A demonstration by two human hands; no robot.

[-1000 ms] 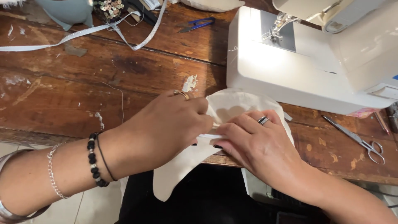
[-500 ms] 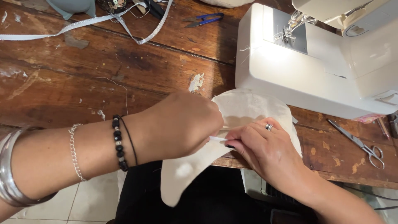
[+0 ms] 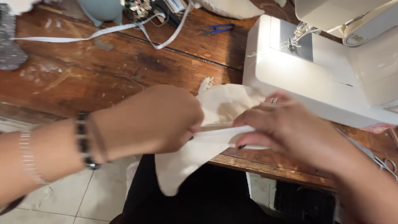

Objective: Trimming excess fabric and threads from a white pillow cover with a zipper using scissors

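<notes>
Far left, below the edge of the worn, scratched brown wooden worktop (image 3: 83, 79), pale floor tiles (image 3: 62, 199) show. At the worktop's back edge sits a pale blue-grey rounded object (image 3: 101, 8), with a long white fabric tape (image 3: 83, 38) trailing across the boards and looping back up.

The left hand (image 3: 153, 120), with a black beaded bracelet (image 3: 83, 141) and a silver chain on the wrist, is curled into a loose fist, its fingers closed on the cream-coloured curved piece of fabric (image 3: 207, 137). That fabric lies over the near edge of the worktop, just in front of the machine, and its lower lobe hangs off the edge over the person's dark lap.

Behind it, small blue-handled scissors (image 3: 217, 29) lie on the wood.

The right hand (image 3: 290, 132) presses on the same fabric, fingers pinching a fold toward the left hand; a ring shows on one finger. The picture is blurred here.

To the right stands the white sewing machine (image 3: 315, 79), its base touching the fabric's upper edge. Silver metal scissors (image 3: 379, 159) lie at the far right.
</notes>
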